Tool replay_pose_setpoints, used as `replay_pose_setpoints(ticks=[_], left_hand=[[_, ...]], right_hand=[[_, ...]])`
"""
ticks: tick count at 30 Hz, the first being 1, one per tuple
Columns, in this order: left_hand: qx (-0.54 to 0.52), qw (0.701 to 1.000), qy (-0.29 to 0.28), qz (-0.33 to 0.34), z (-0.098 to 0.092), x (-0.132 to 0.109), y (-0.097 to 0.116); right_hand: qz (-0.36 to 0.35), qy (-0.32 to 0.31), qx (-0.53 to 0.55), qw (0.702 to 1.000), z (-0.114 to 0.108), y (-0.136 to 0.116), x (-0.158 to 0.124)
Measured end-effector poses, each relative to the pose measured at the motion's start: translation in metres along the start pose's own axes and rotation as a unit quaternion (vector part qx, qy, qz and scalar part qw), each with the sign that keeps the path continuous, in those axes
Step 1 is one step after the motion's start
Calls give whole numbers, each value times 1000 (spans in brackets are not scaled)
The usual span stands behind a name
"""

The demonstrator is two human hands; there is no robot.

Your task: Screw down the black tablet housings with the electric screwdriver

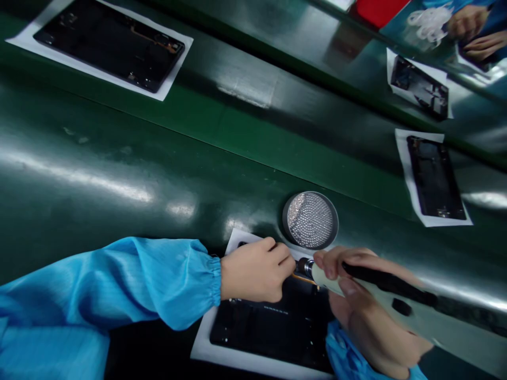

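Observation:
My right hand (356, 301) is wrapped around a pale electric screwdriver (400, 295) with a black lever. The driver's metal nose points left, towards the fingers of my left hand (257, 269). That left hand is closed, and its fingertips are turned away from view near the bit. Whatever they grip is hidden. Both hands are over a black device housing (269, 327) lying on a white sheet (206, 338). An orange strip shows on the housing beside the driver's nose. Just beyond the hands stands a round screw dish (311, 219) with a dotted, shiny inside.
A larger black housing (111, 42) lies on white paper at the back left. Two more housings (435, 177) (420, 87) lie at the right. At the top right are another person's hands (475, 34), a white clump (430, 24) and a red object (380, 10).

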State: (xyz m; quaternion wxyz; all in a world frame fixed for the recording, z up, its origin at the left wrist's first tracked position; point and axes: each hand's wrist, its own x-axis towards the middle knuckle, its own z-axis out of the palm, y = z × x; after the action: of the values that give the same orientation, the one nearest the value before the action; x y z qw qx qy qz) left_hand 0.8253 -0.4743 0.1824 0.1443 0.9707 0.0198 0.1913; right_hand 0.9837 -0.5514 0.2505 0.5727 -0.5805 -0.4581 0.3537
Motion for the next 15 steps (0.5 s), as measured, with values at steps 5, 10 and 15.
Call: replay_pose_setpoints(ticks=[5,10,15], left_hand=[[-13,1000,-24,-6,0,0,1],[-8,1000,5,-14,1,-1,2],[5,999,27,-45,-2,-3,2]], right_hand=[[-1,6,0,1000,4,3,-4],[-10,-7,9,1000,2,7,-8],[-18,7,6,1000,-2,-5,4]])
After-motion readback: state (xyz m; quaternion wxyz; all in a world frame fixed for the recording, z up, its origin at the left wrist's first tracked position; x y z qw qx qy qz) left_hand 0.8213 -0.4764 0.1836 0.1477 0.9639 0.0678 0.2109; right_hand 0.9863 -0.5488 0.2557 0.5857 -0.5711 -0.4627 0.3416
